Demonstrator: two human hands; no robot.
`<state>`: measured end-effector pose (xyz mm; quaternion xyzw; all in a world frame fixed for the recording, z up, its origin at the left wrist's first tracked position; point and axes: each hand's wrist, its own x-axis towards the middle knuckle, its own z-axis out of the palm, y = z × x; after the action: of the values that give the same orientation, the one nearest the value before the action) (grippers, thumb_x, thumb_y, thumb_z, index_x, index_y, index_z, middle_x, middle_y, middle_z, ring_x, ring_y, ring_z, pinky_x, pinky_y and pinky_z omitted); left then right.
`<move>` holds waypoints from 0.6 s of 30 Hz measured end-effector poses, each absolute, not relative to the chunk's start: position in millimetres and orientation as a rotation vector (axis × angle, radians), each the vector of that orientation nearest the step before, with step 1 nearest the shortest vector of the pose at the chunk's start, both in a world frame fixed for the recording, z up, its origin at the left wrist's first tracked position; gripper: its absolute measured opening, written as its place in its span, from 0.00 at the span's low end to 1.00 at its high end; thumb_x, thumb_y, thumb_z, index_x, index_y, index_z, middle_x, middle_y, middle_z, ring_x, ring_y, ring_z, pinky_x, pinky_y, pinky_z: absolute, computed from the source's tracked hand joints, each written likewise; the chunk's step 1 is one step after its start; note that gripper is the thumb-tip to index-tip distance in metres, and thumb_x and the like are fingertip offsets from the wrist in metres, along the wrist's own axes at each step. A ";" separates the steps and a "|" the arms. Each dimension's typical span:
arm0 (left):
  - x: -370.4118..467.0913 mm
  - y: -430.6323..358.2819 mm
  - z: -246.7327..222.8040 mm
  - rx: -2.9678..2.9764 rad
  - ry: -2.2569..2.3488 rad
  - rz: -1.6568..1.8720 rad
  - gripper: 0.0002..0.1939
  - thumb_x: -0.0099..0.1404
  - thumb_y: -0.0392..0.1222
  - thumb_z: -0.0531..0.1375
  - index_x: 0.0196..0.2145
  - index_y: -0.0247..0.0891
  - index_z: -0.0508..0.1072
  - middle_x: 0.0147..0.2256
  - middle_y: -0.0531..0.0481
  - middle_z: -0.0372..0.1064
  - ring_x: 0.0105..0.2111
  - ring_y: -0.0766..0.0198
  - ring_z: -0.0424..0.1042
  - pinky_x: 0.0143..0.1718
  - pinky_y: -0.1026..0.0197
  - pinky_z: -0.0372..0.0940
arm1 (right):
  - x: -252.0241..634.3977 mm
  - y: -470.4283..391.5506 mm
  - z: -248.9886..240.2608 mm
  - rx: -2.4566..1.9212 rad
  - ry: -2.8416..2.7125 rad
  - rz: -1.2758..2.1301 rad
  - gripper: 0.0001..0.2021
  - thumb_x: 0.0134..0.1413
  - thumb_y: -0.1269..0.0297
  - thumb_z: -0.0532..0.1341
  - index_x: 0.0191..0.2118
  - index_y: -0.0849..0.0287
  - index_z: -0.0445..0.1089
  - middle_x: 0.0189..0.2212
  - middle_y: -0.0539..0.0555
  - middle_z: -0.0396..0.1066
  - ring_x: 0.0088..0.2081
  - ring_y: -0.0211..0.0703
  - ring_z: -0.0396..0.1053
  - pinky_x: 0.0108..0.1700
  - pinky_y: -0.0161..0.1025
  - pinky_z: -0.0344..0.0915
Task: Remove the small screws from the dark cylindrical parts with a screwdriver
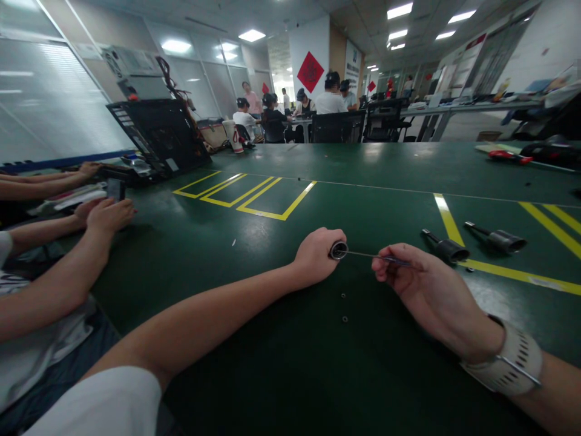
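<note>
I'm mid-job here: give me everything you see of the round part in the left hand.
The round part looks like dark metal, with a shinier circular rim around a hollow mouth. It is gripped in the left hand, above the green table, mouth facing the camera. The fist hides the rest of its body. A thin rod reaches its mouth; whether the tip touches inside, I cannot tell.

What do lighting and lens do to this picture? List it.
Head view: ceiling lights blown white, pale glare on the green tabletop, foreground below the left hand dim; same view: glass partition leaning, likely wide-angle distortion.
</note>
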<state>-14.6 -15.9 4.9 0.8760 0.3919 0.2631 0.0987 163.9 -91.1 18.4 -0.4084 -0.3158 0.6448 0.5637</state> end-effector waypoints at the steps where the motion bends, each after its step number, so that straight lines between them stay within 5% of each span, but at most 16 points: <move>1: -14.7 -15.7 4.8 2.599 1.157 0.771 0.02 0.58 0.33 0.56 0.29 0.37 0.65 0.27 0.53 0.64 0.30 0.65 0.63 0.29 0.64 0.56 | 163.8 -91.5 18.9 -0.963 -0.758 1.510 0.08 0.51 0.63 0.60 0.26 0.59 0.73 0.24 0.52 0.71 0.29 0.40 0.66 0.34 0.38 0.62; 18: -14.8 -16.5 5.3 2.601 1.169 0.783 0.01 0.59 0.35 0.57 0.30 0.37 0.66 0.28 0.53 0.65 0.30 0.65 0.63 0.28 0.64 0.56 | 164.0 -91.8 23.6 -1.157 -0.881 1.326 0.11 0.44 0.60 0.59 0.17 0.58 0.67 0.15 0.49 0.62 0.21 0.38 0.59 0.26 0.39 0.55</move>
<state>-14.8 -16.5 5.3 0.8759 0.3936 0.2635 0.0920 164.0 -91.8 23.6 -0.4895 -0.3727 0.5611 0.5537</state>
